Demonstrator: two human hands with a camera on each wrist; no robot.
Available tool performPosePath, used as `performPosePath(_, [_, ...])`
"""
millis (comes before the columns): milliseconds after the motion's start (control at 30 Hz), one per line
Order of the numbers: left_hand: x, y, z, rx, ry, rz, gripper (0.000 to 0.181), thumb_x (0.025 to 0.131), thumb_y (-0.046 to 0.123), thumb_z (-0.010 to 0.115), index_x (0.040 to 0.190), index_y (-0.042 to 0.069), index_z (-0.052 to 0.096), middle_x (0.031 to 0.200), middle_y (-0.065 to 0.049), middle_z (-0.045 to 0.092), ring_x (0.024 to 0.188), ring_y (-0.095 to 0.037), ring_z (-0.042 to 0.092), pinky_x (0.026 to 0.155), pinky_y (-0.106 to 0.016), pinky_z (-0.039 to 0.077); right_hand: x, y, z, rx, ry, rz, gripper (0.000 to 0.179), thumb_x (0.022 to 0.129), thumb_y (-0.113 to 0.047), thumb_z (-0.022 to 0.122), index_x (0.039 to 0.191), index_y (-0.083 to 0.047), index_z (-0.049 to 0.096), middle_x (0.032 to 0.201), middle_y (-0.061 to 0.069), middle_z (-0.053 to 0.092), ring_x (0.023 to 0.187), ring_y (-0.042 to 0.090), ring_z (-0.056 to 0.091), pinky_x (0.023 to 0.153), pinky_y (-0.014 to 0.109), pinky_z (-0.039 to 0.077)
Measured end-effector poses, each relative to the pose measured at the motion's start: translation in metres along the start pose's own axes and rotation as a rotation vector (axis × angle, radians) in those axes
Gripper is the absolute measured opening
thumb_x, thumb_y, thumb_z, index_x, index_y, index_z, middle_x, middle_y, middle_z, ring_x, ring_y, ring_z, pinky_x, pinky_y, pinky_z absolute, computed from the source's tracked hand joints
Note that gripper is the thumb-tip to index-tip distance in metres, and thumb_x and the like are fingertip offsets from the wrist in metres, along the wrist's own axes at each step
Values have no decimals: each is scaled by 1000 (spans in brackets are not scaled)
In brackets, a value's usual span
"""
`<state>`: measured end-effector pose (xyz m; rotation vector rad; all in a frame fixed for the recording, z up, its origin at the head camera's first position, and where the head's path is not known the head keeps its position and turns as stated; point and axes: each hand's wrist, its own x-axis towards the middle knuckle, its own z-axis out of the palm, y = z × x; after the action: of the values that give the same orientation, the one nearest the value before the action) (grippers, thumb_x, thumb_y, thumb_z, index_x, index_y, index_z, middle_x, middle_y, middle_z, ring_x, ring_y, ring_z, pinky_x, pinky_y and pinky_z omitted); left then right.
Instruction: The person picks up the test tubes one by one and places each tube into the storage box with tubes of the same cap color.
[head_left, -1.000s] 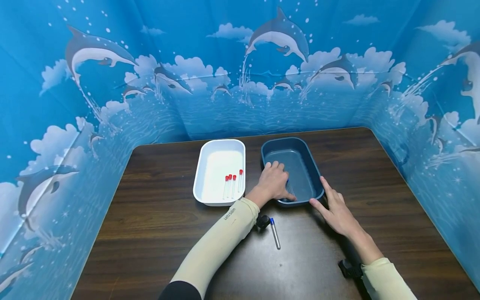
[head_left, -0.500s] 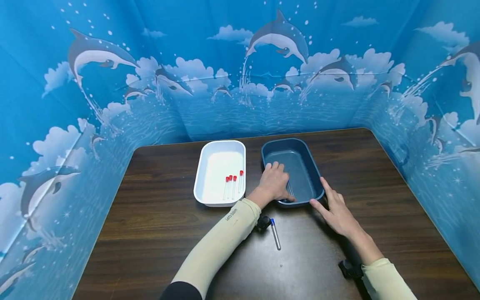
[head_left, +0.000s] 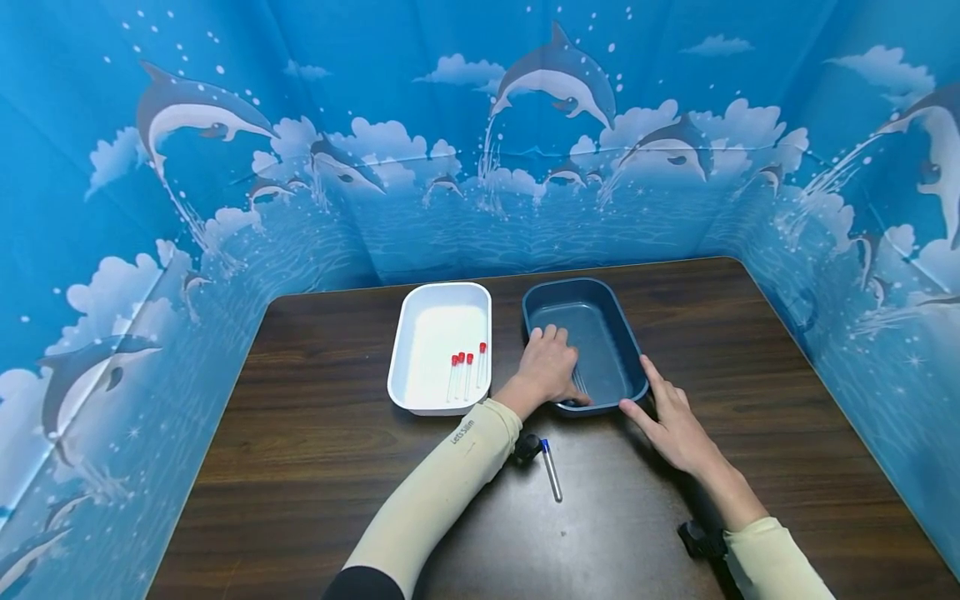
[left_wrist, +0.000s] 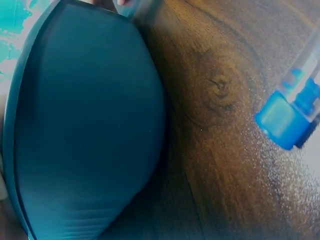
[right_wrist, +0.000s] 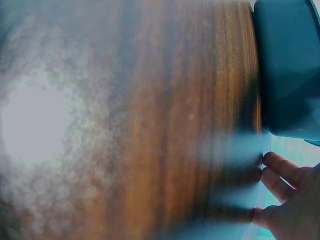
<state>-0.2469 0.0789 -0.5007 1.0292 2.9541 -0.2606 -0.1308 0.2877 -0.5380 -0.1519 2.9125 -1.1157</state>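
My left hand (head_left: pixel 546 367) lies over the left front part of a dark blue tray (head_left: pixel 573 289) in the head view. Its thumb reaches along the front wall, and the other fingers bend down out of sight. Whatever lies under this palm is hidden. Beside the thumb, thin clear tubes (head_left: pixel 579 380) show inside the tray. My right hand (head_left: pixel 675 427), thumb and fingers spread and fairly straight, touches the tray's right front corner. A clear tube with a blue cap (head_left: pixel 552 473) lies on the table in front, its cap (left_wrist: pixel 282 120) large in the left wrist view.
Left of the dark tray stands a white tray (head_left: pixel 420 333) with several red-capped clear tubes (head_left: pixel 468 371) at its right side. Both trays sit towards the back of the brown wooden table (head_left: pixel 315 450). A blue curtain (head_left: pixel 420 217) with dolphins surrounds the table.
The head view has tilted very slightly, so everything sits a little lower in it. Both hands, the trays and the tubes otherwise stay in place.
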Motion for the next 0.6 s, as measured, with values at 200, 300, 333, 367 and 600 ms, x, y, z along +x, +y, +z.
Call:
performPosePath(200, [0,-1,0,-5,9,2,92,61,90,58,119,19,67,104,-2,48,90,-19,35,74,-34,29,1,0,0,-4,-7,11,82,99,-52,49,159,-27,-1,154,29,24,128,47,31,90,69,35])
performPosePath(300, [0,-2,0,-14,21,3,100,62,91,56,130,18,62,106,-2,48,92,-20,35,75,-34,29,1,-1,0,-6,-14,17,82,99,-53,49,159,-28,-2,155,28,24,129,46,30,90,69,35])
performPosePath(333, [0,-3,0,-18,28,3,103,63,91,55,134,17,59,107,-3,48,92,-20,35,75,-34,30,1,-1,0,-6,-16,19,82,99,-53,48,159,-28,-2,155,28,23,129,46,30,90,69,35])
performPosePath(367, [0,-3,0,-25,35,1,104,63,91,54,137,17,57,108,-3,47,92,-20,35,75,-34,30,1,-1,0,-7,-16,21,82,99,-53,48,159,-28,-2,155,28,23,129,46,30,90,70,35])
performPosePath(600, [0,-2,2,-57,110,-20,106,69,88,53,148,18,46,109,-3,44,90,-19,33,71,-33,27,0,-2,-1,-5,-12,22,83,99,-52,49,159,-24,0,155,29,24,128,48,30,90,70,35])
